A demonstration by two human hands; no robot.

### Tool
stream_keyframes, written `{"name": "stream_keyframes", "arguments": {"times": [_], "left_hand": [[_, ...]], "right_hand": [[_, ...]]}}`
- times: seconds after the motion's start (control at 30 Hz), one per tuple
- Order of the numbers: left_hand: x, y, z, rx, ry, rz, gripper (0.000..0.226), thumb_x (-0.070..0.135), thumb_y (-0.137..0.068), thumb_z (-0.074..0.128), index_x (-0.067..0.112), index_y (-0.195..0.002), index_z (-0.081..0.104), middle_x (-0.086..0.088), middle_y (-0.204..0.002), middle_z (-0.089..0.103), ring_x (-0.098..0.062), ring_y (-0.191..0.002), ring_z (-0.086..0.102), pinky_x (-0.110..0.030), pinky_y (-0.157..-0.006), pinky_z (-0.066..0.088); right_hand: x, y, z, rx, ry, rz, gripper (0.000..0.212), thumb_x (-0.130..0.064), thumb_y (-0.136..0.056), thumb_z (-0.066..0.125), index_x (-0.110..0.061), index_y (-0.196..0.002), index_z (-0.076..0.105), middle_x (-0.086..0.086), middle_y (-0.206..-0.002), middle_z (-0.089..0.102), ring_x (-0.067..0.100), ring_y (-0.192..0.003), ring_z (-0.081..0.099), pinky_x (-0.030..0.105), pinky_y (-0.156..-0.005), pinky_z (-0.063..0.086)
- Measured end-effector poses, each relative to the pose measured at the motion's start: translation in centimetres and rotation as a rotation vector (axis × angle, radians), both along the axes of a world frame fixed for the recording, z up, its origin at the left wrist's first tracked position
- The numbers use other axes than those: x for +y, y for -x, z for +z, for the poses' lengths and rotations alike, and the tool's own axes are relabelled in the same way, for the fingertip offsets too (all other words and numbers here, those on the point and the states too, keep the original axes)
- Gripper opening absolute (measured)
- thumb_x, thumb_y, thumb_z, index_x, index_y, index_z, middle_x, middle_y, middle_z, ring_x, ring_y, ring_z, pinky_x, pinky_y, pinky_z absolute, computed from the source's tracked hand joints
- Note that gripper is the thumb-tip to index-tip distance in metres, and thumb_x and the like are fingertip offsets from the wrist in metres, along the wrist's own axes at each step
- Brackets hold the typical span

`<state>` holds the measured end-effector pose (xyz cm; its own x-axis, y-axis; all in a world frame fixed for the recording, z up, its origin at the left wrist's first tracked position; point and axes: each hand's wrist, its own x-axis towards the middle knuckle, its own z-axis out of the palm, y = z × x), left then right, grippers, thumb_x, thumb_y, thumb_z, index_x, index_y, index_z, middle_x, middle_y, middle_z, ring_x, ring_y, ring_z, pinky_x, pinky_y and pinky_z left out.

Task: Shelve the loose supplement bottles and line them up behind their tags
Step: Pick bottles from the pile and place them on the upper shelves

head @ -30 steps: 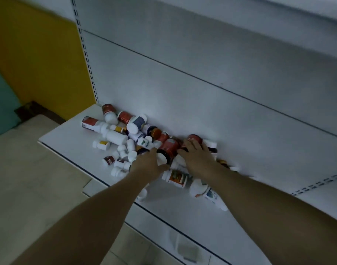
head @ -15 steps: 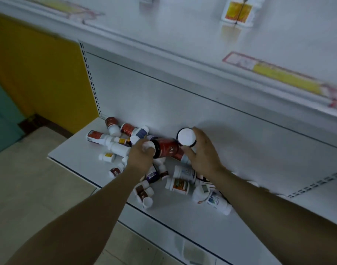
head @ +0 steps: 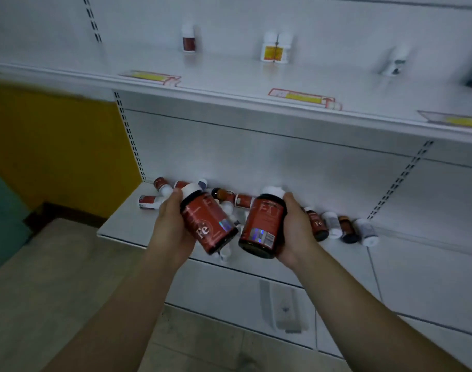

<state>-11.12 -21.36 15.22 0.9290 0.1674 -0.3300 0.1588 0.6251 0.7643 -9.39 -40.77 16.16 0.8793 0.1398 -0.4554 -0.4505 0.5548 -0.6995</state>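
Your left hand [head: 170,229] is wrapped round a red-labelled bottle [head: 206,221], fingers curled behind its body. The bottle leans with its white cap toward the shelving and its dark base toward you, and the letters "Fe" show on the label. Your right hand [head: 296,232] grips a second red bottle [head: 264,224] of the same kind, fingers curled round its far side, cap uppermost and tipped a little away from you. The two bottles sit just beside each other between your hands with a narrow gap between them. Both are held in the air over the front part of the lower shelf [head: 122,224].

Behind your grip, the loose bottles [head: 229,196] lie on their sides in a heap against that shelf's back panel. Just right of your right hand, four small bottles [head: 332,225] lie in a row. Above your grip, the upper shelf [head: 229,79] carries price tags [head: 301,96] near its front edge. Behind them stand a dark-labelled bottle [head: 188,38], a yellow-labelled pair [head: 275,48] and, further right, a blurred white bottle [head: 394,60]. Left of your left hand is a yellow wall panel [head: 55,151].
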Motion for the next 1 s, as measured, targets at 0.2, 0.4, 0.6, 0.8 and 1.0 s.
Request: {"name": "stream_keyframes", "arguments": {"times": [0.2, 0.4, 0.6, 0.8, 1.0], "left_hand": [[-2.7, 5.6, 3.8, 0.041, 0.013, -0.25, 0.061, 0.064, -0.085, 0.045, 0.014, -0.114, 0.064, -0.012, -0.098, 0.072, -0.028, -0.086, 0.07, -0.044, -0.074, 0.054], [-9.0, 9.1, 8.1, 0.001, -0.066, -0.512, 0.055, 0.06, -0.09, 0.042, 0.011, -0.102, 0.064, -0.012, -0.085, 0.073, -0.025, -0.073, 0.071, -0.042, -0.068, 0.056], [-17.7, 12.6, 11.6, -0.272, 0.072, -0.861, 0.06, 0.02, -0.059, 0.063, 0.008, -0.119, 0.058, -0.023, -0.106, 0.064, -0.036, -0.094, 0.065, -0.05, -0.076, 0.057], [-31.5, 18.3, 14.2, -0.275, -0.03, -1.02, 0.023, 0.03, -0.086, 0.05, 0.012, -0.09, 0.063, -0.007, -0.068, 0.07, -0.018, -0.056, 0.068, -0.032, -0.047, 0.055], [-46.5, 25.6, 14.7, -0.311, 0.003, -1.152, 0.054, 0.044, -0.068, 0.055, 0.012, -0.112, 0.061, -0.011, -0.087, 0.072, -0.023, -0.072, 0.07, -0.04, -0.064, 0.059]], "right_hand": [[-1.9, 9.3, 3.7, -0.066, -0.099, 0.007, 0.04, -0.037, -0.079, 0.06, -0.005, -0.102, 0.061, 0.013, -0.075, 0.069, 0.025, -0.06, 0.068, 0.036, -0.056, 0.058], [-7.9, 14.8, 6.6, -0.166, -0.063, -0.152, 0.049, -0.042, -0.079, 0.053, -0.004, -0.107, 0.064, 0.018, -0.094, 0.068, 0.031, -0.079, 0.066, 0.039, -0.071, 0.055], [-16.9, 22.0, 8.7, -0.349, 0.029, -0.303, 0.077, -0.052, -0.061, 0.072, -0.001, -0.116, 0.055, 0.019, -0.092, 0.07, 0.028, -0.076, 0.069, 0.037, -0.066, 0.058], [-28.3, 30.5, 10.2, -0.488, 0.076, -0.552, 0.097, -0.048, -0.041, 0.09, -0.003, -0.12, 0.056, 0.018, -0.097, 0.069, 0.032, -0.089, 0.069, 0.041, -0.069, 0.057], [-40.9, 41.0, 11.9, -0.446, 0.204, -0.798, 0.076, -0.048, -0.065, 0.068, -0.002, -0.124, 0.054, 0.017, -0.091, 0.07, 0.029, -0.078, 0.069, 0.036, -0.061, 0.057]]}}
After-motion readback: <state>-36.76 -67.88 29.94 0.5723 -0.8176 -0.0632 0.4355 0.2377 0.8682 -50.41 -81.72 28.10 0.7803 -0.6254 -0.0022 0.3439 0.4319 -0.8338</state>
